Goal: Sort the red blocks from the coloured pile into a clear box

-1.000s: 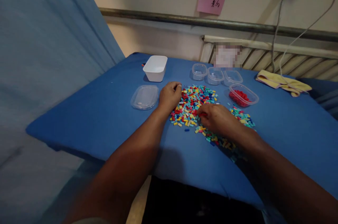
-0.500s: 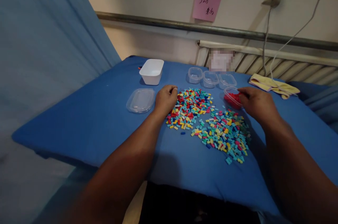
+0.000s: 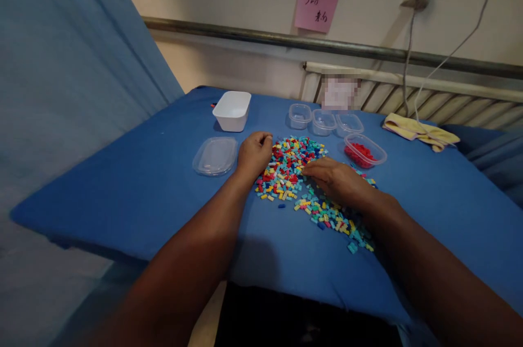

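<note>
A mixed pile of small plastic toy bricks (image 3: pixel 292 159) in red, yellow, blue, teal and white lies on the blue-covered table. My left hand (image 3: pixel 254 153) rests at this pile's left edge with its fingers curled closed; whatever they may hold is hidden. Over the right part of the same pile reaches my right hand (image 3: pixel 341 181), fingers stretched toward the bricks, and no brick shows in it. Beneath that hand a second brick pile (image 3: pixel 327 211), mostly teal and yellow, is partly covered. Red bricks (image 3: pixel 359 155) fill the bottom of a clear plastic container (image 3: pixel 379 157) beyond my right hand.
Three clear containers (image 3: pixel 323 122) stand in a row at the back. A white tub (image 3: pixel 232 111) is at the back left, with a clear lid (image 3: pixel 215 156) in front of it. A yellow cloth (image 3: pixel 420 132) lies at the back right, under a hanging cable (image 3: pixel 441 66).
My right hand has left the rim of the red-brick container and moved left and toward me, over the brick piles. My left hand stays in place, curled.
</note>
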### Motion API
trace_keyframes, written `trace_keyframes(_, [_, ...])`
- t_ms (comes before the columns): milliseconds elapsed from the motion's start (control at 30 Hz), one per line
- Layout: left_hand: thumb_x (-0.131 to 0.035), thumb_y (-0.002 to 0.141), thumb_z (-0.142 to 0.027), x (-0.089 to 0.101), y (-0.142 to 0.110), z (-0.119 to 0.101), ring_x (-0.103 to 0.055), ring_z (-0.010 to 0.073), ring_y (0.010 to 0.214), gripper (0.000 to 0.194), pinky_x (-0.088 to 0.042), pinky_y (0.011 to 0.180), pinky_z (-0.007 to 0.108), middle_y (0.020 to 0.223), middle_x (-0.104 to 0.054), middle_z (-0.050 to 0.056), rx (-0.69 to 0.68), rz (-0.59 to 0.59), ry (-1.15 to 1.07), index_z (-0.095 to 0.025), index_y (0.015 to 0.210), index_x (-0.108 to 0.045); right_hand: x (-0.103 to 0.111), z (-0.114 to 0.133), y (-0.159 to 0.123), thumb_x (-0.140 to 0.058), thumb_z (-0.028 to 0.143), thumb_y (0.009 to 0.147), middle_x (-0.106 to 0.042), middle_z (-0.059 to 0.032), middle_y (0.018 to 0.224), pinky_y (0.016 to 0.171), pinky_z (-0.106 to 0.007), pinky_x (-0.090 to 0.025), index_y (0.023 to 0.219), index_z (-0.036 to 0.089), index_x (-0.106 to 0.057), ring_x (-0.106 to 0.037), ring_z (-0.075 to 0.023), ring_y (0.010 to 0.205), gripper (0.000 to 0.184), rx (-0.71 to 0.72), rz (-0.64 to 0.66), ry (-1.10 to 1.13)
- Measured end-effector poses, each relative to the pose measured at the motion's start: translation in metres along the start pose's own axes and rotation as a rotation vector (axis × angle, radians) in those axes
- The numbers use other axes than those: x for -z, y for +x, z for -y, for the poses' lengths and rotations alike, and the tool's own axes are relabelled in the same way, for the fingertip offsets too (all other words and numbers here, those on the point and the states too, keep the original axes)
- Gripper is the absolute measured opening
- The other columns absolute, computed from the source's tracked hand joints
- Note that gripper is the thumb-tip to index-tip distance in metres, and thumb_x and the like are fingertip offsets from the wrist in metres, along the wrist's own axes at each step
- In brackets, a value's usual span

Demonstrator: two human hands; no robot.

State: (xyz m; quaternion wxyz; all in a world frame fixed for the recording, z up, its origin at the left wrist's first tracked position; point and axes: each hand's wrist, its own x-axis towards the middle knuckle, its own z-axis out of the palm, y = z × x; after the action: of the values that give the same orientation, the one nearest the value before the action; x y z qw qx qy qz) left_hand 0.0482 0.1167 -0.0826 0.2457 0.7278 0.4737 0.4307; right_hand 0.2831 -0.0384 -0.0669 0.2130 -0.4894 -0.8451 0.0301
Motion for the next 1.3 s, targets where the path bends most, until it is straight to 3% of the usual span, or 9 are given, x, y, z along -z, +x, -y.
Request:
trace_keyframes(133, [-0.060,0.102,-0.028,0.000,0.000,-0.001,-0.075,0.0238,0.104,0.025,-0.053,0.092,0.035,0.109,-0.081,0.005,-0.006,0.013,-0.002,-0.019,0.107,-0.083,0.007,-0.007,-0.006,-0.059,0.022,0.107,-0.083,-0.0109,0.113,0.098,-0.043,-0.060,0.115,0.019,-0.083,-0.077,-0.0274,0.107,0.025,-0.060,0.067,0.006])
trace_keyframes(267, [-0.060,0.102,-0.027,0.000,-0.001,-0.001,-0.074,0.0238,0.106,0.023,-0.053,0.094,0.035,0.109,-0.081,0.004,-0.002,0.013,0.008,-0.021,0.103,-0.082,0.020,-0.008,-0.013,-0.063,0.025,0.106,-0.083,-0.0072,0.107,0.088,-0.036,-0.060,0.113,0.022,-0.081,-0.078,-0.0235,0.098,0.019,-0.138,0.086,0.088])
trace_keyframes(400, [-0.060,0.102,-0.029,-0.001,-0.001,0.000,-0.075,0.0243,0.102,0.023,-0.053,0.091,0.036,0.107,-0.082,0.004,0.006,0.017,0.015,-0.022,0.102,-0.082,0.014,-0.001,-0.005,-0.063,0.027,0.107,-0.083,-0.0100,0.119,0.100,-0.041,-0.059,0.121,0.022,-0.080,-0.077,-0.0265,0.112,0.023,-0.109,0.000,0.063])
trace_keyframes(500, [-0.060,0.102,-0.030,-0.001,0.000,0.000,-0.075,0.0250,0.102,0.025,-0.053,0.090,0.036,0.108,-0.081,0.005,0.011,0.018,0.008,-0.021,0.106,-0.082,0.003,0.001,0.004,-0.061,0.025,0.108,-0.082,-0.0111,0.125,0.105,-0.043,-0.057,0.124,0.022,-0.081,-0.075,-0.0273,0.118,0.025,-0.074,0.010,0.028])
trace_keyframes(733, [-0.060,0.101,-0.027,-0.001,0.000,-0.001,-0.075,0.0252,0.108,0.025,-0.054,0.096,0.036,0.113,-0.081,0.005,0.026,0.024,0.020,-0.020,0.110,-0.083,0.006,-0.001,0.003,-0.066,0.018,0.102,-0.083,-0.0081,0.107,0.094,-0.038,-0.057,0.108,0.023,-0.083,-0.075,-0.0253,0.104,0.019,-0.124,0.067,0.015])
trace_keyframes(1000, [-0.061,0.101,-0.028,-0.001,0.000,-0.001,-0.075,0.0256,0.106,0.023,-0.054,0.094,0.036,0.111,-0.082,0.005,0.018,0.018,0.025,-0.022,0.105,-0.083,0.025,0.002,-0.010,-0.063,0.020,0.099,-0.082,-0.0068,0.109,0.088,-0.035,-0.056,0.113,0.023,-0.081,-0.075,-0.0233,0.099,0.023,-0.199,0.149,0.116])
trace_keyframes(1300, [-0.061,0.102,-0.028,-0.001,-0.001,-0.003,-0.075,0.0262,0.105,0.022,-0.055,0.093,0.036,0.109,-0.082,0.005,0.026,0.021,0.034,-0.022,0.103,-0.083,0.013,0.009,-0.002,-0.062,0.018,0.098,-0.082,-0.0070,0.104,0.086,-0.034,-0.053,0.111,0.023,-0.082,-0.074,-0.0252,0.099,0.024,-0.211,0.167,-0.029])
